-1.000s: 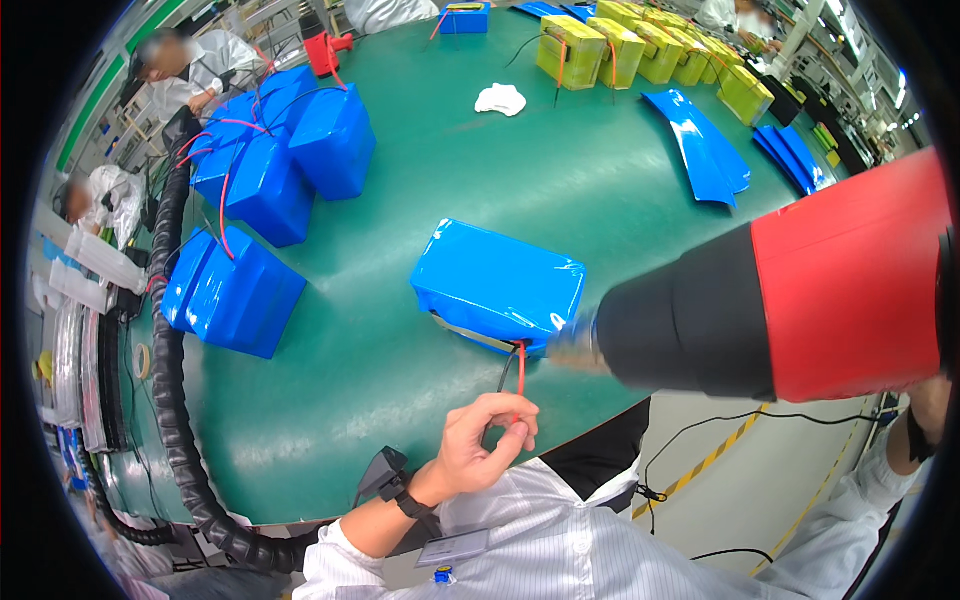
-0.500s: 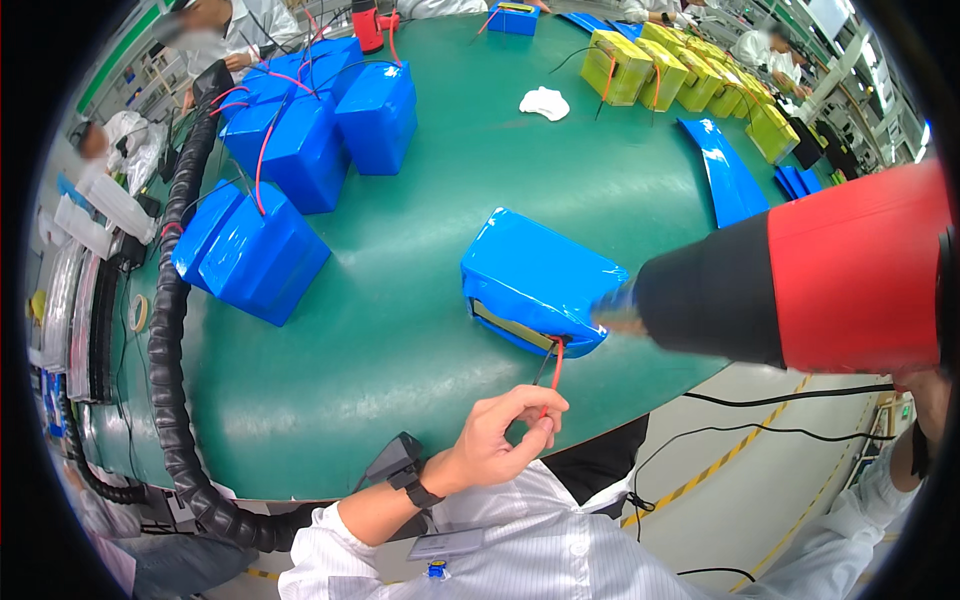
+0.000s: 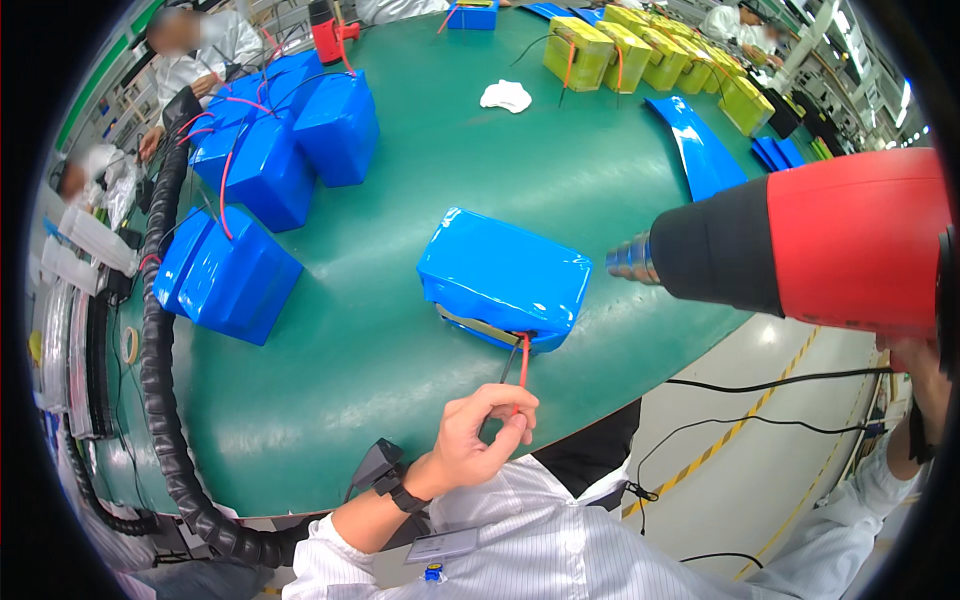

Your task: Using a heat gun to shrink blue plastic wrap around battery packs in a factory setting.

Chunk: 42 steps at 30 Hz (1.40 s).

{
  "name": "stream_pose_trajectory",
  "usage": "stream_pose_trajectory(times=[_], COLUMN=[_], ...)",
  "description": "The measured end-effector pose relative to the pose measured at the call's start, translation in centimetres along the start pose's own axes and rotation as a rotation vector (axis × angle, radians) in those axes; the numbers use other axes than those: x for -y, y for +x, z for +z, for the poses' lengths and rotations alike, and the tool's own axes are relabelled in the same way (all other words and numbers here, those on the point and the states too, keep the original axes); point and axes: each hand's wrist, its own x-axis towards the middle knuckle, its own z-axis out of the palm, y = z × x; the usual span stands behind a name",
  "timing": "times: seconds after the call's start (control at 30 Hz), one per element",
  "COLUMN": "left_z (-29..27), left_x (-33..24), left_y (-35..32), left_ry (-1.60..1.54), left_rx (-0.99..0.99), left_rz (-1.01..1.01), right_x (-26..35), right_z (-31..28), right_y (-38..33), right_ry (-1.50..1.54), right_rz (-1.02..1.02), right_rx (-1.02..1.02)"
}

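A blue shrink-wrapped battery pack (image 3: 505,275) lies on the green table (image 3: 360,370) near its front edge. Red and black wires (image 3: 521,365) hang from its near end. My left hand (image 3: 485,435) pinches those wires just below the pack. My right hand (image 3: 925,375) is mostly hidden behind a red and black heat gun (image 3: 800,245) that it holds. The gun's metal nozzle points at the pack's right side, a short gap away.
Several more blue packs (image 3: 265,170) with red wires sit at the left. Yellow packs (image 3: 640,55) line the far right, beside loose blue sleeves (image 3: 695,145) and a white cloth (image 3: 506,96). A black corrugated hose (image 3: 160,420) runs along the table's left edge. Other people sit at the far left.
The heat gun's nozzle has drawn back to the right, off the pack's end. My left hand stays pinched on the wires. The view has shifted, so the pack sits more central.
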Motion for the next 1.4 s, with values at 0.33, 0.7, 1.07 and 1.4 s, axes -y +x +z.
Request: stream_pose_trajectory(times=[0.33,0.7,1.07,1.4], left_z=[0.4,0.6,-1.3,-0.3], left_x=[0.1,-0.1,-1.1,-1.5], left_y=[0.1,-0.1,-0.7,-0.4], left_ry=[0.096,0.157,0.393,0.407], left_rx=[0.013,-0.004,-0.004,-0.043], left_rz=[0.028,-0.002,0.127,-0.026], right_x=[-0.8,-2.3,-5.4,-12.3], right_z=[0.1,0.7,2.9,7.9], right_y=[-1.0,2.6,-1.8,-10.7], right_ry=[0.058,0.046,0.183,0.328], right_rz=[0.333,-0.097,0.031,0.229], right_rx=[-0.032,-0.007,-0.087,-0.135])
